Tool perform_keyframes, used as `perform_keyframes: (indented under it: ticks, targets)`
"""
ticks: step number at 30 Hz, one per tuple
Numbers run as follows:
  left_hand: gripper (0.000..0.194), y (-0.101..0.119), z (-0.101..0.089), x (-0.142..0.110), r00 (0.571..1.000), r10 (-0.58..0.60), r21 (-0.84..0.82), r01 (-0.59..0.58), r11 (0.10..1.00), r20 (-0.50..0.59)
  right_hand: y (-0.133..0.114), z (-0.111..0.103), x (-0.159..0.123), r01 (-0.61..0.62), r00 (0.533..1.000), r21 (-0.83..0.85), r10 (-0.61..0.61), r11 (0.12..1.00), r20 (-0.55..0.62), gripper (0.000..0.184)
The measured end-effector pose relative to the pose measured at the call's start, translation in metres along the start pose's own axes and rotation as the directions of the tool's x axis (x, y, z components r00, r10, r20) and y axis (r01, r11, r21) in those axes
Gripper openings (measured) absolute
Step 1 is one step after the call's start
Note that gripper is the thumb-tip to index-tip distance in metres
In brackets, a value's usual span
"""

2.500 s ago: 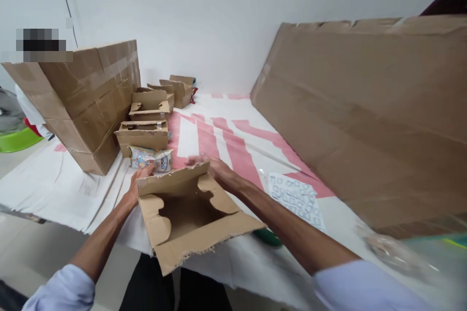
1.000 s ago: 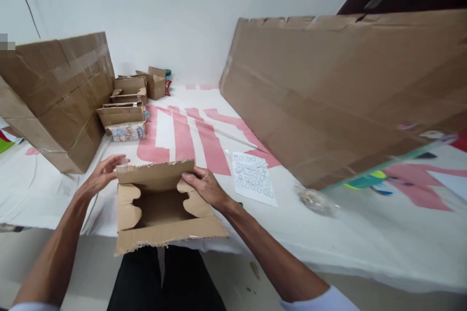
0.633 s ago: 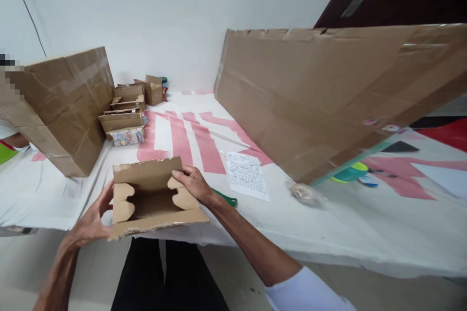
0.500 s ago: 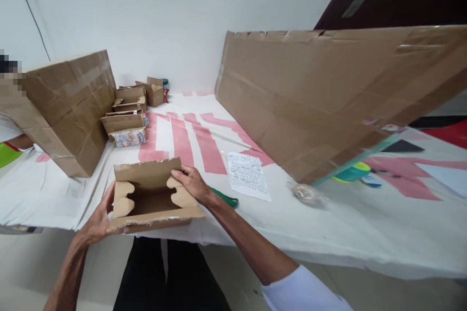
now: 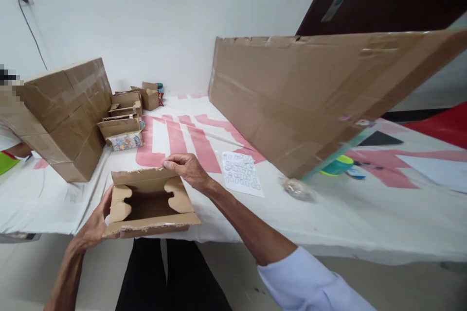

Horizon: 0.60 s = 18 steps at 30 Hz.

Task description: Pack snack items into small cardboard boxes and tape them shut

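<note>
An open cardboard box (image 5: 149,204) with torn flap edges sits at the near edge of the table, its opening facing up toward me. Its two side flaps, with curved cut-outs, fold inward, and its inside looks dark. My left hand (image 5: 95,223) grips the left side of the box, with some fingers hidden behind it. At the upper edge of the back flap, my right hand (image 5: 188,170) is closed, thumb and forefinger pinching near its right corner.
Large cardboard panels stand on the left (image 5: 69,116) and right (image 5: 292,97). Smaller boxes (image 5: 122,129) line the left panel. A printed sheet (image 5: 242,173), a clear plastic-wrapped bundle (image 5: 297,188) and a teal-and-yellow container (image 5: 337,166) lie to the right. Another person's arm shows at far left.
My right hand has shifted from the box's right side flap up to the back flap's edge. The back flap appears tilted further back. My left hand keeps its hold; the view has shifted slightly.
</note>
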<state>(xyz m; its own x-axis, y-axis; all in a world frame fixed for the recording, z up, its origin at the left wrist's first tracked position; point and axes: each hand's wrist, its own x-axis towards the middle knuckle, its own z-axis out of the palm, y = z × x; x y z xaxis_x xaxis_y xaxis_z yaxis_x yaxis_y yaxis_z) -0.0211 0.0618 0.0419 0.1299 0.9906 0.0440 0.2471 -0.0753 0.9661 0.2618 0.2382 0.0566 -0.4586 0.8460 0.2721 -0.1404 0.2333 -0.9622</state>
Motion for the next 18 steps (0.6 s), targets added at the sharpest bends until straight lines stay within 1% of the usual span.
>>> perform_keyframes:
  ticks: [4, 8, 11, 13, 16, 18]
  targets:
    - [0.146, -0.007, -0.005, 0.0, 1.0, 0.021, 0.014, -0.021, 1.0, -0.012, -0.004, 0.003, 0.001, 0.008, 1.0, -0.022, -0.008, 1.0, -0.019, 0.031]
    - [0.152, -0.006, -0.004, 0.005, 0.998, 0.053, 0.007, -0.053, 0.999, -0.034, -0.001, 0.003, 0.001, 0.017, 0.998, -0.016, -0.018, 1.0, -0.055, 0.031]
    - [0.151, -0.004, -0.002, 0.009, 0.997, 0.069, 0.007, -0.068, 0.998, -0.033, 0.0, 0.003, 0.002, 0.01, 0.994, -0.022, -0.012, 1.0, -0.107, 0.032]
    - [0.15, -0.008, -0.004, 0.01, 0.996, 0.08, 0.011, -0.08, 0.997, -0.026, 0.0, 0.005, 0.003, 0.0, 0.988, -0.02, -0.003, 1.0, -0.155, 0.032]
    - [0.146, -0.022, -0.013, 0.009, 0.997, 0.071, 0.03, -0.07, 0.997, -0.033, -0.002, 0.011, 0.002, -0.026, 0.97, 0.044, 0.036, 0.999, -0.242, 0.035]
    - [0.137, -0.034, -0.02, 0.012, 0.995, 0.051, 0.074, -0.045, 0.996, -0.083, -0.003, 0.015, 0.002, -0.042, 0.956, 0.14, 0.08, 0.989, -0.283, 0.036]
